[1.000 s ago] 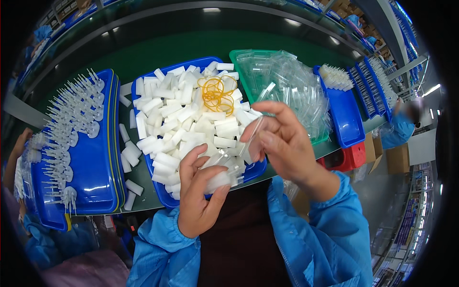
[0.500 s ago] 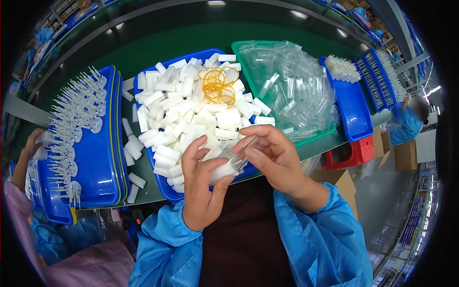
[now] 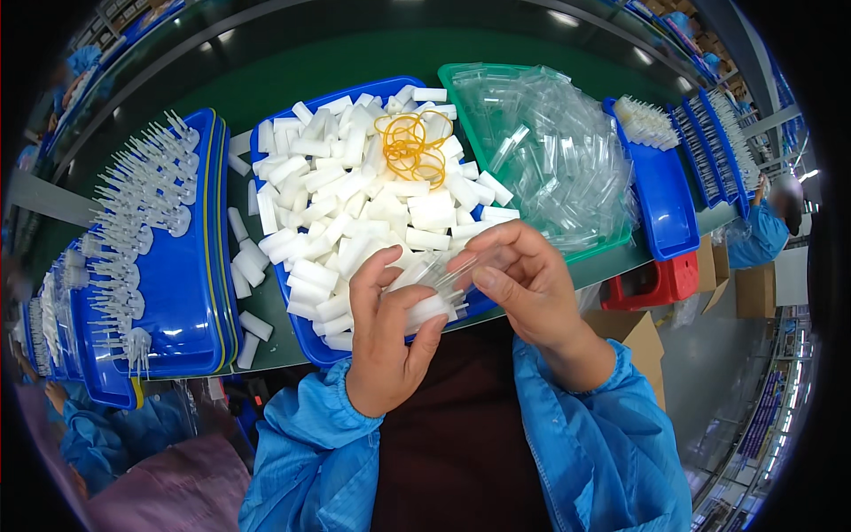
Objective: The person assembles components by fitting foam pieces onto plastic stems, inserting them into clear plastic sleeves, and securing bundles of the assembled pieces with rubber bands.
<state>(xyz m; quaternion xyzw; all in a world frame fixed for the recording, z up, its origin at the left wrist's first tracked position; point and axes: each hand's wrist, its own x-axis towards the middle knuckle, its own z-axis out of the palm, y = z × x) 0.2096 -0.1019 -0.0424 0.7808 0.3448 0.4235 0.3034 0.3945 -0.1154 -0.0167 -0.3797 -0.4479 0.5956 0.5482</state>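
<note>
In front of my body, my left hand [image 3: 387,341] has its fingers curled round a white foam block [image 3: 429,310] with clear plastic at its edge. My right hand [image 3: 532,288] pinches a clear plastic tube [image 3: 452,272] between thumb and fingers, its end close to the block. Whether the foam sits inside the plastic I cannot tell. Just beyond both hands, a blue tray [image 3: 297,330] is heaped with white foam pieces [image 3: 328,186]. Yellow rubber bands [image 3: 413,149] lie on the heap. To its right, a green tray [image 3: 461,115] holds many clear plastic tubes [image 3: 567,160].
Stacked blue trays [image 3: 182,306] on the left carry white spiky parts [image 3: 133,222]. Loose foam pieces [image 3: 251,262] lie beside them. Right of the green tray is another blue tray [image 3: 667,208], with a red stool [image 3: 651,284] below. Co-workers stand at both sides.
Both hands have shifted slightly right, and the clear tubes between them show more spread apart. At the left, the co-worker's hand has dropped away from the trays.
</note>
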